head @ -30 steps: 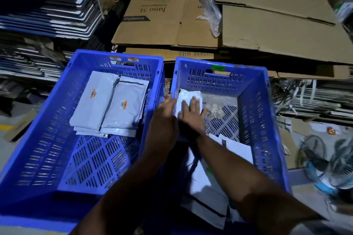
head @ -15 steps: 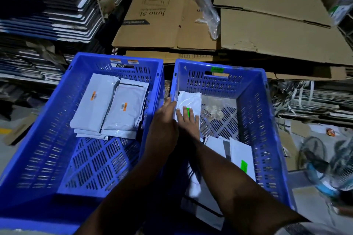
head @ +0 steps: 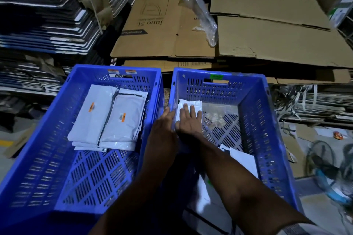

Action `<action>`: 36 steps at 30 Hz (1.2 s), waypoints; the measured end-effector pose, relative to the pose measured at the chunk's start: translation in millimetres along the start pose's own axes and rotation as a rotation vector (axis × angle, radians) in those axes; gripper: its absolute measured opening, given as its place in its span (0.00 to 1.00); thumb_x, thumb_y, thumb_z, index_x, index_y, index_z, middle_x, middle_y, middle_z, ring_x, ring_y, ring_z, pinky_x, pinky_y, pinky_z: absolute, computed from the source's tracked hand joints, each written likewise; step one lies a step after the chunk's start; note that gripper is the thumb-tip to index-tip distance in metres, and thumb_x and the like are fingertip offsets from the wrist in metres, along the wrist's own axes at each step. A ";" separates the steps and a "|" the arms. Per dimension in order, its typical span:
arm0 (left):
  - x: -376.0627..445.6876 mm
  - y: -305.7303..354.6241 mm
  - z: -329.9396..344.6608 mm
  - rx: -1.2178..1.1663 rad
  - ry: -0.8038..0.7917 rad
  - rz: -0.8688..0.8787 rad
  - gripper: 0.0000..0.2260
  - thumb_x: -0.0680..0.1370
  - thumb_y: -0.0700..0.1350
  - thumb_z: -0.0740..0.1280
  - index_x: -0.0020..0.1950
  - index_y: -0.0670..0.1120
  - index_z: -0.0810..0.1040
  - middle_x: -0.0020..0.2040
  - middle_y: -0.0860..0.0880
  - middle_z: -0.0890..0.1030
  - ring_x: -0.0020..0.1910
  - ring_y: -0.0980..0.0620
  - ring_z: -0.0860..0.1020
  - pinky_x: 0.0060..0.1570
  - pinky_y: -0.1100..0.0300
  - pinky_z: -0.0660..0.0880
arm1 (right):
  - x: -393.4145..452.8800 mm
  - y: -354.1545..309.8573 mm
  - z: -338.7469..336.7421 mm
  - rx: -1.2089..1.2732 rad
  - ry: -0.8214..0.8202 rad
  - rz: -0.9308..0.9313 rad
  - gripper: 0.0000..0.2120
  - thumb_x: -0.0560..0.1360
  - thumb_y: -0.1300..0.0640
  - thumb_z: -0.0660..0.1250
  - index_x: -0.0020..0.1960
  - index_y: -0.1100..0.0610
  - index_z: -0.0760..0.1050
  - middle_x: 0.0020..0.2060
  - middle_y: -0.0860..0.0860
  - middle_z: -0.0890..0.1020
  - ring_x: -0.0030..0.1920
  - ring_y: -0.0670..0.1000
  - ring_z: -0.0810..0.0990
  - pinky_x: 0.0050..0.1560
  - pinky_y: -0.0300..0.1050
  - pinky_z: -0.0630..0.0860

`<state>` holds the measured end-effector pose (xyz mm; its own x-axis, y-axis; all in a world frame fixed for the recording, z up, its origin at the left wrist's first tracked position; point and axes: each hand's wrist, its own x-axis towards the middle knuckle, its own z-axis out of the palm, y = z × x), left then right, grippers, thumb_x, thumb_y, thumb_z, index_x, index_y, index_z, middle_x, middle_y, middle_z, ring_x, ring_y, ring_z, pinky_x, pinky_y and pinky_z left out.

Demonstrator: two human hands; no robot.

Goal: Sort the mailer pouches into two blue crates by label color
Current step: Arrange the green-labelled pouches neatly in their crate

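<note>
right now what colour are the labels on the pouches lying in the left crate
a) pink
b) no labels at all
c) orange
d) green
c, since the two top pouches in the left crate each show a small orange label, and orange stickers sit on that crate's far rim.

Both forearms bare; a pale ribbed sleeve (head: 298, 230) on the right arm.

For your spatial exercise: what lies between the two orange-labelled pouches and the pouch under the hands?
In the head view, the crates' adjoining walls and the left hand lie between the orange-labelled pouches and the pressed pouch.
</note>
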<state>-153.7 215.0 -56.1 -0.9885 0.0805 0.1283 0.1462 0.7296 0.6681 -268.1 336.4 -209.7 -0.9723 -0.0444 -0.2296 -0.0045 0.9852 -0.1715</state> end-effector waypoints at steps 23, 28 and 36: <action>-39.5 59.4 51.1 0.385 -0.462 0.177 0.14 0.81 0.52 0.59 0.51 0.43 0.78 0.46 0.40 0.83 0.48 0.37 0.81 0.45 0.49 0.77 | -203.7 99.0 -135.2 0.703 0.162 0.213 0.13 0.73 0.53 0.59 0.51 0.45 0.80 0.48 0.56 0.86 0.45 0.56 0.87 0.53 0.59 0.81; -72.5 91.5 103.2 0.086 -0.743 -0.155 0.10 0.71 0.49 0.65 0.45 0.43 0.78 0.47 0.41 0.84 0.50 0.41 0.83 0.48 0.53 0.80 | -252.1 98.8 -122.8 0.952 0.363 0.353 0.11 0.73 0.57 0.59 0.49 0.51 0.80 0.43 0.52 0.85 0.41 0.53 0.86 0.47 0.60 0.83; -52.2 65.8 90.3 -0.608 -0.484 -0.363 0.04 0.76 0.44 0.72 0.49 0.46 0.81 0.43 0.49 0.85 0.43 0.48 0.82 0.46 0.53 0.78 | -288.4 98.9 -127.8 0.838 0.630 0.330 0.11 0.78 0.60 0.66 0.60 0.54 0.78 0.52 0.47 0.84 0.51 0.46 0.82 0.53 0.43 0.77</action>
<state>-96.1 320.1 -85.1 -0.8660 0.2945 -0.4042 -0.3234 0.2868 0.9018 -18.1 467.8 -38.1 -0.8427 0.5280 0.1055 0.2063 0.4977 -0.8425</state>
